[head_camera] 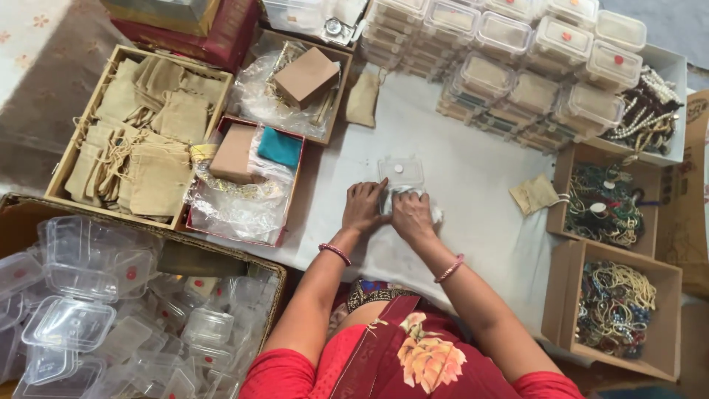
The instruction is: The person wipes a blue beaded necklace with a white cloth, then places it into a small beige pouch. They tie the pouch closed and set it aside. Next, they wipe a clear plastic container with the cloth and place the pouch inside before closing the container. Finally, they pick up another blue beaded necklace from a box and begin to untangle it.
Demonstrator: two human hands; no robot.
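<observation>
My left hand [362, 207] and my right hand [411, 216] lie side by side on the white cloth-covered table [473, 170]. Both press on a small white wrapped bundle [432, 212] that shows between and beside the fingers. Just beyond my fingertips sits a small clear plastic box [401, 171] with a white dot on its lid. Each wrist wears a pink bangle.
A wooden tray of beige drawstring pouches [140, 133] stands at the left. Stacked filled clear boxes [517, 59] line the back. Cardboard boxes of beaded jewellery [613, 303] sit at the right. A carton of empty clear boxes [96, 318] is at the near left. A loose pouch [535, 193] lies right.
</observation>
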